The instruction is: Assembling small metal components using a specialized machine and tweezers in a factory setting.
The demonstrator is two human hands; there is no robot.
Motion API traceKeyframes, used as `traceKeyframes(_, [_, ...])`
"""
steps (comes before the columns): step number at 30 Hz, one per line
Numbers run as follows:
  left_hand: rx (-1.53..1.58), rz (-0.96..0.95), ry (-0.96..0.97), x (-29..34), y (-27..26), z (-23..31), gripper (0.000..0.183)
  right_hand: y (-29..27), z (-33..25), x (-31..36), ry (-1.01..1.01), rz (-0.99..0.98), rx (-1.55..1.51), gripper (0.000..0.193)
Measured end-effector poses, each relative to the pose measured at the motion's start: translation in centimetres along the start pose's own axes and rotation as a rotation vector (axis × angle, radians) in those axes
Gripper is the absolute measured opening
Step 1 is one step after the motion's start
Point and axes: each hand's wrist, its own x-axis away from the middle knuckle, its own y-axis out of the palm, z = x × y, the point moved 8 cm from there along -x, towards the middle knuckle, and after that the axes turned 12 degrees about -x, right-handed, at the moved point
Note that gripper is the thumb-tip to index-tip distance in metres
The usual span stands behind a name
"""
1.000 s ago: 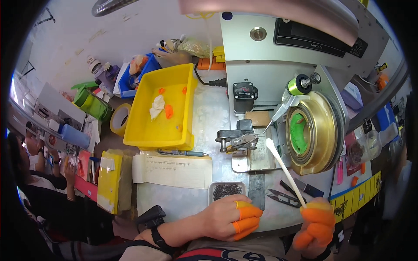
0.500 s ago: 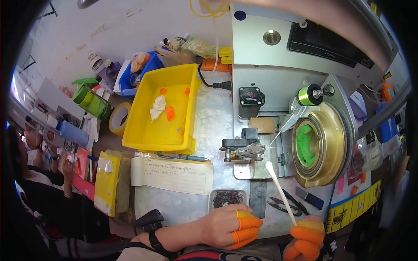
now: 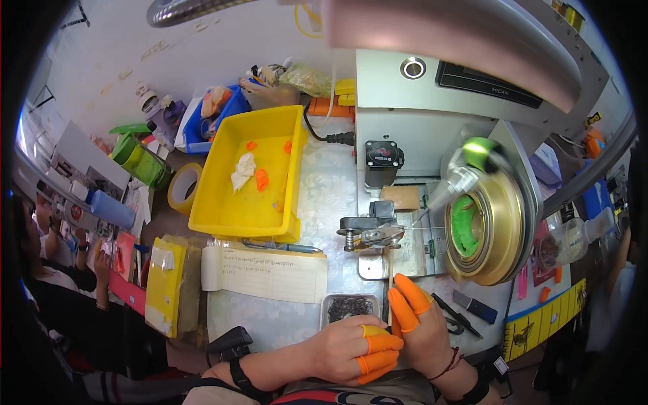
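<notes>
Yellow rectangular plastic bin with orange scraps, upper left on the table. Small grey metal tray of dark parts, just above the left hand, fingers loosely curled, holding nothing. Right hand, orange-capped fingers pinched on a thin pale stick below the metal clamp fixture. Brass-coloured round wheel, far right.

Thin pale stick, upright between orange-capped fingers, tip under the metal clamp.

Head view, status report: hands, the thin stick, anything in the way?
Right hand pinches thin stick, tip at clamp fixture. Left hand rests beside small parts tray. Nothing blocks the stick.
</notes>
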Motion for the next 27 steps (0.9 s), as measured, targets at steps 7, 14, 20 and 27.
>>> traceKeyframes(7, [0.01, 0.024, 0.011, -0.5, -0.3, 0.1, 0.019, -2.9, 1.0, 5.0, 0.161, 0.024, 0.118, 0.038])
traceKeyframes(14, [0.058, 0.016, 0.021, -0.7, -0.6, 0.9, 0.017, -2.6, 2.2, 7.1, 0.244, -0.009, 0.23, 0.026])
traceKeyframes(20, [0.455, -0.172, -0.284, 0.1, -5.3, 0.2, 0.019, -2.4, 2.3, 6.8, 0.229, 0.029, 0.231, 0.028])
traceKeyframes(27, [0.198, 0.626, -0.211, -5.3, -14.8, -6.8, 0.008, -2.7, 2.7, 6.8, 0.209, 0.045, 0.238, 0.027])
